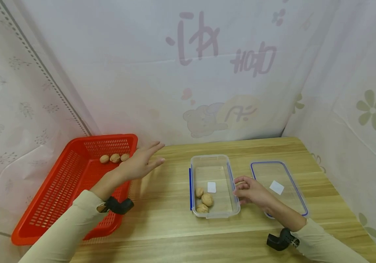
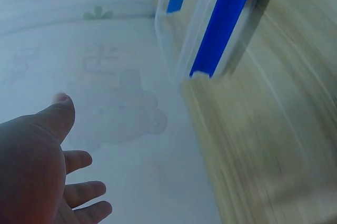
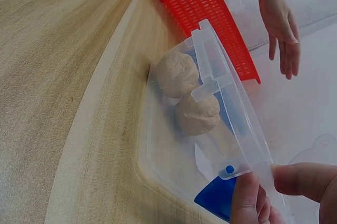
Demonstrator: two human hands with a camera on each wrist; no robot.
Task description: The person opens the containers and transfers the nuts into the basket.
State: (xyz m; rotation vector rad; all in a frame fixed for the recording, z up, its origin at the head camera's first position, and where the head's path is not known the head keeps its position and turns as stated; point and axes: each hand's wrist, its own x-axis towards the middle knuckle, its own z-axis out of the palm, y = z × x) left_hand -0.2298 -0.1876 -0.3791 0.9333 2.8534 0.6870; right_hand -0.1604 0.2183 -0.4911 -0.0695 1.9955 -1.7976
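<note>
A clear plastic food container (image 1: pixel 219 171) with blue side clips stands on the table. Inside, several walnuts (image 1: pixel 207 199) lie together at its near left, beside a white square label. My right hand (image 1: pixel 252 190) pinches the container's right wall; in the right wrist view the thumb (image 3: pixel 300 179) is at the rim and the fingers (image 3: pixel 246 197) lie by the blue clip. My left hand (image 1: pixel 138 162) is over the right edge of a red basket (image 1: pixel 73 175), fingers extended and holding nothing. Three walnuts (image 1: pixel 114 158) show at the basket's far end, partly behind that hand.
The container's lid (image 1: pixel 263 170), clear with a blue seal and a white label, lies on the wooden table (image 1: pixel 161 219) to the right, partly under my right forearm. Printed white cloth (image 1: pixel 135 73) hangs behind the table and along both sides.
</note>
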